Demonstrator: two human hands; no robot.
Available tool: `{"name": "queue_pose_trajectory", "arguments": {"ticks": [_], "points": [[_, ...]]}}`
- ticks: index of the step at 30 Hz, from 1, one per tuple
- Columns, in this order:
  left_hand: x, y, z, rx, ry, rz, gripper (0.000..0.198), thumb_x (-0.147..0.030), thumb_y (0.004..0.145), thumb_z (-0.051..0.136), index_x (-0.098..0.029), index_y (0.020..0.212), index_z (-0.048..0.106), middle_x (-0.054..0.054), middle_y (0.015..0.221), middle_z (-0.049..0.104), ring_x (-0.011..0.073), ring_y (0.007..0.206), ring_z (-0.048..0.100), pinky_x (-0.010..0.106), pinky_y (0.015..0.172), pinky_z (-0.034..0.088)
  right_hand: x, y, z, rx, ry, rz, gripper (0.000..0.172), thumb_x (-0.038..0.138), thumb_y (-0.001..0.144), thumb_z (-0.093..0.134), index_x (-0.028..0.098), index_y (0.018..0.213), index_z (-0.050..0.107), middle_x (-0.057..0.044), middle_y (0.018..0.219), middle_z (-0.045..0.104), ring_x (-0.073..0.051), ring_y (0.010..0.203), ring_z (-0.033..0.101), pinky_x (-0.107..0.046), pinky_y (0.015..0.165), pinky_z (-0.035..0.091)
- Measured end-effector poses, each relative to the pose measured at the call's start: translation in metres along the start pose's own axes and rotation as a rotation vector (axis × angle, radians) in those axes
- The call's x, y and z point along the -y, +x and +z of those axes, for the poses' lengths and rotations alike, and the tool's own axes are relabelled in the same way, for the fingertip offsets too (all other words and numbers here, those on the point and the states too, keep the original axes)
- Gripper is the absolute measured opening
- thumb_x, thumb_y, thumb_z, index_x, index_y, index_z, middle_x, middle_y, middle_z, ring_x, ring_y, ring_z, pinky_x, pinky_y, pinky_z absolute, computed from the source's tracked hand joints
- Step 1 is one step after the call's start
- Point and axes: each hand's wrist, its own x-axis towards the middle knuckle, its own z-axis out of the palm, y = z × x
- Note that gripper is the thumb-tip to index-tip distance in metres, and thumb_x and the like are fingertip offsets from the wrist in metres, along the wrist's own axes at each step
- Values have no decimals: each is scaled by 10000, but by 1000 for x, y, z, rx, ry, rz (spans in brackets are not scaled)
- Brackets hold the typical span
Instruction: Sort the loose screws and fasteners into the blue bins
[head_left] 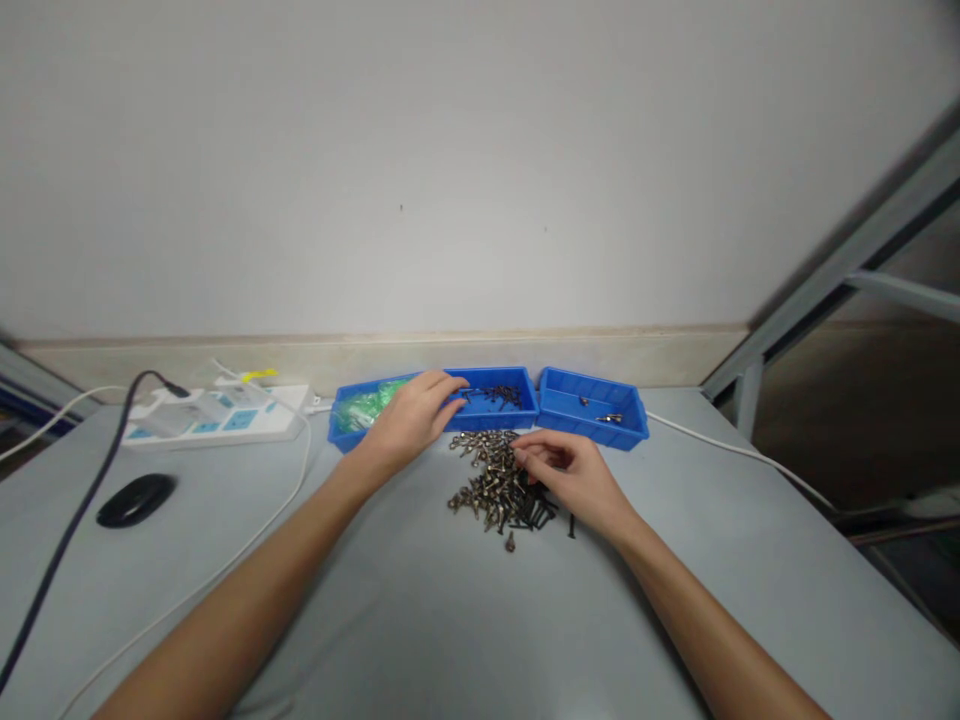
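Observation:
My left hand (pixel 420 410) reaches over a long blue bin (pixel 487 414), thumb and forefinger curled close around what looks like a small dark screw (pixel 465 393). Similar dark screws (pixel 504 396) lie loose in the right part of that bin. On the table in front is a mixed heap of brassy metal fasteners (pixel 491 485) and black screws (pixel 538 513). My right hand (pixel 574 475) is at the heap's right side with its fingertips pinched together; whatever they hold is too small to make out. A second blue bin (pixel 630 435) to the right contains a few brassy pieces (pixel 611 418).
Green-tinted plastic bags (pixel 367 408) fill the left end of the long bin. Farther left are a white power strip (pixel 255 428) with plugs, a black mouse (pixel 136 500) and a dark cable (pixel 90 510). A white cord (pixel 720 448) runs right. The wall (pixel 480 200) stands behind the bins.

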Motion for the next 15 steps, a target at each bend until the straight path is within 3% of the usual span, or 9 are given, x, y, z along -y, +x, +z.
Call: {"name": "queue_pose_trajectory", "arguments": {"ticks": [3,5,9,15], "points": [[-2,-5,4,103,-8,90,225,-226,980,482,-165,1112,654,97,1018,684,197,931,635,339,851,514,0,0,0,-8,-8,-6,226,371,825,684,184,936,744,-35,733,678,-157,638,591,-290,611,481],[-10,-9,8,237,-45,171,224,-200,978,473,-175,1059,680,82,970,687,190,905,639,308,815,513,0,0,0,-21,-15,-8,223,369,829,680,188,942,743,-40,747,682,-164,650,595,-297,616,487],[-30,-15,18,384,-3,221,287,-82,944,451,-180,1090,678,94,1020,676,199,929,638,302,797,516,-2,2,-1,-47,-15,-12,215,358,837,669,194,955,741,-44,759,680,-166,652,589,-305,615,484],[-31,-13,13,478,69,162,201,-143,952,483,-146,942,684,87,963,657,198,865,628,293,749,501,2,1,-2,-62,28,11,222,356,818,681,185,949,734,-41,758,663,-156,644,574,-300,606,454]]}}
